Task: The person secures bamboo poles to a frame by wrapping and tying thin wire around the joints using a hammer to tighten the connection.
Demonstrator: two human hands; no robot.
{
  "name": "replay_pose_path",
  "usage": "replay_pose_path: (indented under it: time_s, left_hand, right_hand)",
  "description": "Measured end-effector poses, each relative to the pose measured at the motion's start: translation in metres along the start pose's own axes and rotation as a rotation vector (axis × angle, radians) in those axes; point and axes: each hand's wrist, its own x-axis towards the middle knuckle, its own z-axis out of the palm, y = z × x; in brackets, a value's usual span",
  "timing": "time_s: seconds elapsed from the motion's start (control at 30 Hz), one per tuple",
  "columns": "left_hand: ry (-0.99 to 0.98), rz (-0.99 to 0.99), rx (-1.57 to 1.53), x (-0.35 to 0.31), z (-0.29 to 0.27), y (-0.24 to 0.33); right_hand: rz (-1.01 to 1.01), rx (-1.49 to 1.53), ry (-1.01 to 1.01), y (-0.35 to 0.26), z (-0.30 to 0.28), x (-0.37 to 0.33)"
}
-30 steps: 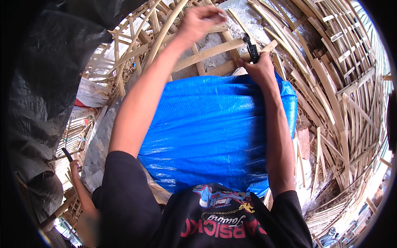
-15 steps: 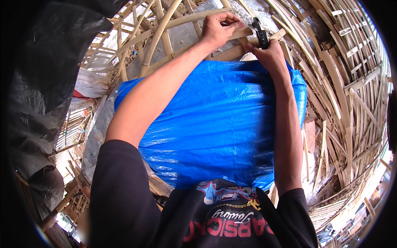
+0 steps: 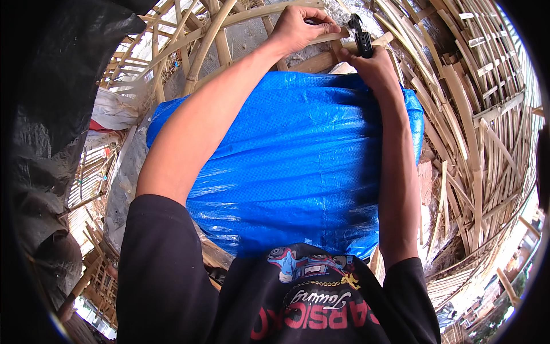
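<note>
At the top centre, my left hand (image 3: 299, 28) is closed, thumb and fingers pinched. It is at a split bamboo strip (image 3: 327, 38), whose cut end points right, beyond the fingertips. My right hand (image 3: 375, 67) grips a black hand tool (image 3: 362, 41), held upright with a rounded, curved upper end; its exact kind is unclear. The tool stands just right of the strip's end. Both forearms reach over a blue tarp (image 3: 286, 155) with a woven sheen, spread in front of my body.
Crossed bamboo poles (image 3: 215, 34) form a lattice at the upper left. On the right curves a wall of bamboo slats (image 3: 487, 126). Black plastic sheeting (image 3: 57, 103) hangs at the left, near a whitish sack (image 3: 114, 109). A reddish block (image 3: 425, 182) lies right of the tarp.
Both hands sit slightly higher in the picture, and the left hand has shifted a little left. The black tool stays in my right hand. The whole view has shifted slightly.
</note>
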Motion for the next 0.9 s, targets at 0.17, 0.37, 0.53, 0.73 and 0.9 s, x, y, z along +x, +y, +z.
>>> replay_pose_path:
  time_s: [0.17,0.37,0.53,0.73,0.9]
  left_hand:
    - [0.043,0.085,0.131,-0.002,0.003,0.001]
    - [0.136,0.099,0.255,-0.004,0.013,0.004]
    - [0.197,0.11,0.142,-0.005,0.01,-0.01]
    - [0.207,0.151,0.241,-0.007,0.011,0.001]
    - [0.102,-0.044,0.126,0.002,0.01,-0.007]
  right_hand:
    - [0.001,0.016,0.007,-0.008,-0.001,-0.006]
    - [-0.041,-0.093,0.117,-0.003,-0.003,-0.007]
    - [-0.05,-0.232,0.26,-0.036,-0.016,-0.037]
    - [-0.381,-0.326,0.234,-0.038,-0.017,-0.063]
    - [-0.295,-0.36,0.179,-0.058,-0.015,-0.069]
